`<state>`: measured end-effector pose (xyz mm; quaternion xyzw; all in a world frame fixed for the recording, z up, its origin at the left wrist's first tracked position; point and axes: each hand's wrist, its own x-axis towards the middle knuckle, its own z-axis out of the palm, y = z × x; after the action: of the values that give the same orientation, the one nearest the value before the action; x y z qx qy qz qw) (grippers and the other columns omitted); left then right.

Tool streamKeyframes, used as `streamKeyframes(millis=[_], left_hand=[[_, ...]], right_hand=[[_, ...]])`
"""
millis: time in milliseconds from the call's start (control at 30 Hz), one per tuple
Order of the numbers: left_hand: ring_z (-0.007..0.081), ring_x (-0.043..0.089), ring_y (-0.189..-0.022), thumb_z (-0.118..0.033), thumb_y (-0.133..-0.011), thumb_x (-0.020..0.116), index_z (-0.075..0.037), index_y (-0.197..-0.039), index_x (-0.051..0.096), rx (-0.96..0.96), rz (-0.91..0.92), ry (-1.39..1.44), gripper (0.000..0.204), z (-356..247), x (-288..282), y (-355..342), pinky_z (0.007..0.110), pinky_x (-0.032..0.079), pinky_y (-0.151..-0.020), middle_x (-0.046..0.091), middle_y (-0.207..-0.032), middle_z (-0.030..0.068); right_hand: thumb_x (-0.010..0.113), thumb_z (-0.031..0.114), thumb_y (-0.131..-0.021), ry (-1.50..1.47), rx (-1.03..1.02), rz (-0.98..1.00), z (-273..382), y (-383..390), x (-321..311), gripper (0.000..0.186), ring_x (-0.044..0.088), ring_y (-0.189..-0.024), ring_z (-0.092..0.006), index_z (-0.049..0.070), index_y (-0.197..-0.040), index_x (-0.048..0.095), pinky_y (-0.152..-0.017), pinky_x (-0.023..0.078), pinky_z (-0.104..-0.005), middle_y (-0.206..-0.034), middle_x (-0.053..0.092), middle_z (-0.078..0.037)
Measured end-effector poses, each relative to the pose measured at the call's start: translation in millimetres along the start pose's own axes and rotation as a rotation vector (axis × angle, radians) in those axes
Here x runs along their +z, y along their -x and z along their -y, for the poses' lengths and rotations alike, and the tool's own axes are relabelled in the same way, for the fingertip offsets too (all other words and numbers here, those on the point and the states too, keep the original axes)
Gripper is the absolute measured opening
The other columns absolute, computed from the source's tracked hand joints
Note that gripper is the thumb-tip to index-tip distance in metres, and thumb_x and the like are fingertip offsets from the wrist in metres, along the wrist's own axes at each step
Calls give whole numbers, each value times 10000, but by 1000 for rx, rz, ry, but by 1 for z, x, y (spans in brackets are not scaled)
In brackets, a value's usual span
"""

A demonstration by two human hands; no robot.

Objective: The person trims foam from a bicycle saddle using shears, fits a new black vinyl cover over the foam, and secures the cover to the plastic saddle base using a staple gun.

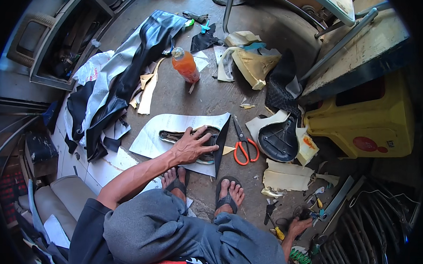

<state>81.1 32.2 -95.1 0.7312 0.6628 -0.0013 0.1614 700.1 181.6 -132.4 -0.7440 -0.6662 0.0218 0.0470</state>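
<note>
My left hand [191,146] lies with spread fingers on a long, dark, hollow seat-like piece [169,136] with a pale rim. Beneath that piece is a sheet of material [147,145], white on the upturned side, with a black right edge [223,144]. Orange-handled scissors [244,151] rest just right of the sheet, points away from me. At the lower right, my right hand [300,227] reaches down among small tools, close to a dark object [303,213] and a blue-ended tool [319,214]. Its fingers are small and partly hidden, so any grip is unclear.
An orange drink bottle [186,67] stands beyond the sheet. Foam scraps [254,65] and a black seat shell [278,139] lie at right, near a yellow plastic stool [363,119]. Black-and-silver material [129,76] is heaped left. A green coiled hose [301,262] is beside my right forearm.
</note>
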Motion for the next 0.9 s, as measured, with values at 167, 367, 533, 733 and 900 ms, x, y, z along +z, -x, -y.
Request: streamKeyframes(millis=[167, 367, 533, 733, 900], left_hand=[[370, 300, -1444, -208, -947, 545, -393, -1449, 475, -22, 47, 2, 540, 0, -4, -1, 624, 384, -1003, 436, -1446, 135], [369, 315, -1446, -167, -957, 511, -390, -1449, 474, 10, -11, 6, 541, -1, -2, -8, 595, 397, -1012, 457, -1436, 138], [379, 343, -1430, -139, -943, 510, -380, -1451, 477, 11, -12, 11, 564, -1, -6, -6, 581, 392, -1026, 465, -1433, 143], [281, 399, -1382, -193, -983, 469, -342, -1438, 491, 24, -31, 20, 480, 0, 5, 7, 525, 413, -1003, 493, -1364, 129], [239, 469, -1271, -191, -991, 461, -325, -1421, 504, 60, -86, 48, 453, 3, 4, 4, 513, 422, -990, 514, -1245, 109]], right_hand=[[719, 150, -790, 218, 310, 40, -1, -6, 4, 794, 561, -1115, -495, 9, -1452, 304, -945, 452, -532, -1196, 545, -287], [699, 170, -798, -19, 228, 109, -40, -34, -16, 658, 626, -1057, -455, -31, -1372, 445, -907, 467, -532, -1138, 631, -301], [714, 247, -787, -425, 54, 107, 72, -42, -62, 368, 692, -911, -419, -32, -1027, 713, -818, 519, -468, -926, 727, -240], [738, 246, -777, -298, -718, 669, 303, -7, -119, 355, 701, -787, -417, 100, -1099, 716, -691, 554, -456, -822, 701, -233], [724, 302, -796, -231, -863, 881, 365, 13, -76, 344, 689, -822, -434, 90, -1066, 702, -716, 547, -496, -845, 701, -239]])
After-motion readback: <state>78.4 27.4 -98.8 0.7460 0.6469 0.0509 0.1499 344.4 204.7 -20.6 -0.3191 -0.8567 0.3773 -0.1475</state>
